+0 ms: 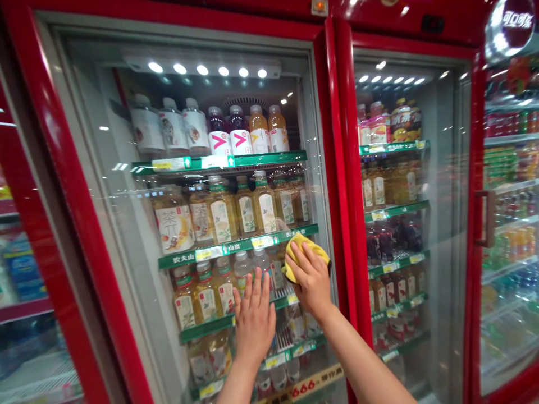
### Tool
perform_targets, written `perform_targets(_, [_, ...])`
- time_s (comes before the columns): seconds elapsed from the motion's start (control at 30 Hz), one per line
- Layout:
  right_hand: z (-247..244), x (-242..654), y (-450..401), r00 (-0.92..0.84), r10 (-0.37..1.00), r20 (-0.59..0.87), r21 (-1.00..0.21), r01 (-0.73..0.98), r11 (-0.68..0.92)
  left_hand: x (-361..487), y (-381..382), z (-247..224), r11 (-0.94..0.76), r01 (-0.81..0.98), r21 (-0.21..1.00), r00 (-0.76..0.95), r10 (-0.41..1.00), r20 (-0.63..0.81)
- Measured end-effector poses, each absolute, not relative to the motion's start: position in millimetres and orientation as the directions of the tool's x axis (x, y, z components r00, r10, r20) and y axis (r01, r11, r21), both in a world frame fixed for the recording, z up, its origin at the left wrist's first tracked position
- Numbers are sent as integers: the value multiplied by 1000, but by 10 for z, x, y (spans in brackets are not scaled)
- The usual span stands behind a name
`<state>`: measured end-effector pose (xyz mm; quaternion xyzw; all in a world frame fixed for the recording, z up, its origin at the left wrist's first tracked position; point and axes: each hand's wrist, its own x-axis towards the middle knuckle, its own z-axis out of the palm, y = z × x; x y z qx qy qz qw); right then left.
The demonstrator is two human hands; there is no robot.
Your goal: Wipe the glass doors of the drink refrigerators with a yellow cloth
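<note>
A yellow cloth (318,251) with a dark edge lies against the glass door (113,235) of a red drinks fridge, near the door's right side. My right hand (311,279) presses on it with the fingers bent over its front. Lower and to the left, my left hand (255,314) is laid flat on the same glass, fingers stretched upward and holding nothing. Behind the pane stand rows of bottles; a tea bottle (266,205) with a pale label shows above my hands. My hands cover part of the lower shelves.
Red door frame (339,168) separates this door from a second glass door (446,224) on the right. Farther right is another fridge with a handle (485,219). At the left edge another red-framed fridge (25,258) holds packaged goods. Green shelf strips (236,246) carry price tags.
</note>
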<state>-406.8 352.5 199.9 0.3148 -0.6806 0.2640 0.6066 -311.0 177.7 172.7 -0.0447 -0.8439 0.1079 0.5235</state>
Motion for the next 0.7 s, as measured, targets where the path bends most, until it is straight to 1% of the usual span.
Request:
perform_targets(0.03, [1907,-4075,3575,-53,-130,990,46,-753,656,-3079,1736,1722,972,-44,-229,-449,186,874])
perform_targets(0.07, [1834,-4104,3629,-42,-111,993,42,-748,662,-3046,1691,1715,972,-49,-231,-451,185,873])
perform_targets(0.13, [1790,-4197,3696,-28,-12,1000,-13,-740,672,-2983,1602,1701,972,-59,-229,-456,177,872])
perform_targets(0.2, [1884,-4262,3655,-38,87,995,-87,-742,665,-2941,1537,1698,973,-76,-218,-455,160,876])
perform_targets(0.27, [2026,-4242,3522,-69,122,990,-132,-751,647,-2922,1510,1711,973,-92,-210,-449,147,882])
perform_targets(0.3, [2079,-4201,3448,-80,103,992,-127,-759,639,-2919,1508,1721,973,-98,-209,-447,144,883])
perform_targets(0.33, [2105,-4150,3388,-83,55,995,-99,-770,630,-2916,1509,1731,973,-100,-210,-446,145,883])
perform_targets(0.43, [2021,-4023,3352,-34,-156,987,66,-802,593,-2889,1491,1746,970,-101,-223,-456,155,877])
perform_targets(0.47, [1964,-4011,3383,-19,-191,981,99,-802,589,-2871,1470,1744,968,-107,-226,-460,153,875])
perform_targets(0.5, [1914,-4016,3420,-16,-190,982,103,-796,596,-2849,1441,1739,967,-115,-228,-464,151,873])
perform_targets(0.53, [1882,-4034,3448,-24,-159,987,78,-789,609,-2827,1406,1731,966,-124,-228,-466,147,872])
perform_targets(0.63, [1926,-4081,3397,-66,3,998,-53,-778,626,-2774,1307,1709,966,-131,-225,-469,139,872])
perform_targets(0.7, [2020,-4044,3253,-75,50,996,-90,-787,611,-2763,1272,1704,967,-128,-219,-471,135,872])
